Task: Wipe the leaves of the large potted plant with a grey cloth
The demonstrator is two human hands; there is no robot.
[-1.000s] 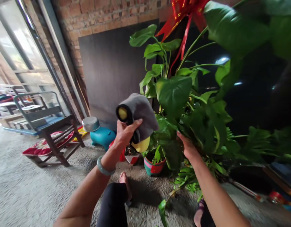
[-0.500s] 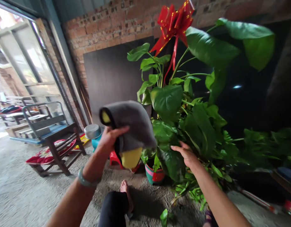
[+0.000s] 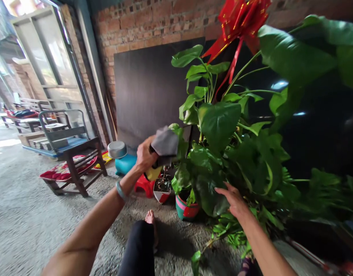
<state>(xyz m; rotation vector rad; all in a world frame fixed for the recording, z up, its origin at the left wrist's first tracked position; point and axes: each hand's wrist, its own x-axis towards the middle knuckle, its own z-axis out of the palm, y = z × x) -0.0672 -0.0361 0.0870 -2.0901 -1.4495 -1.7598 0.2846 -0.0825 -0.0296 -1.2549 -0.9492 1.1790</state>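
Observation:
My left hand is closed on a cloth, grey on one side and yellow on the other, bunched and raised beside the plant's left leaves. A large dark green leaf hangs low at the front of the potted plant. At its right edge is my right hand, the thumb stretched over the leaf and the other fingers partly hidden behind it. Below the leaves stands a green, pink and red pot.
A small square planter and a red plastic stool stand left of the pot. Behind them are a teal stool and a metal basin. A wooden chair with a red cushion is farther left. A red bow tops the plant.
My left hand has lifted and moved right toward the leaves, and the cloth has gone from hanging spread to bunched. My right hand stays at the leaf. The view has shifted slightly left.

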